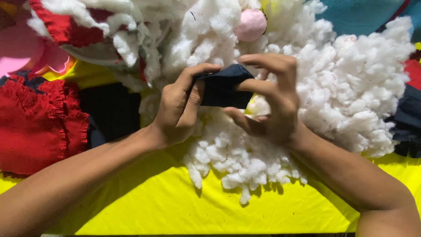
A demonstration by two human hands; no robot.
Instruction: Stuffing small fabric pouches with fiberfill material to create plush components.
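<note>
Holding a small dark navy fabric piece (222, 90) between them, both hands met above the middle of the scene. The left hand (177, 109) gripped the piece's left edge, its thumb and forefinger pinching the cloth while the other fingers curled in behind. The right hand (269, 103) took the right edge, its forefinger arched over the top and its thumb pressed against the fabric, with the remaining fingers bent loosely below. The piece hung just above a large heap of white stuffing (351, 87), which spread across the upper centre and right and trailed in small tufts toward the person. A pink ball (251, 24) sat on the stuffing well above the hands. Under everything lay a bright yellow cloth (184, 206) covering the tabletop. To the left, a red ruffled fabric (37, 123) rested beside a black cloth (112, 109), and a pink shape (19, 50) showed at the far left edge. A teal fabric (364, 13) filled the upper right corner.
</note>
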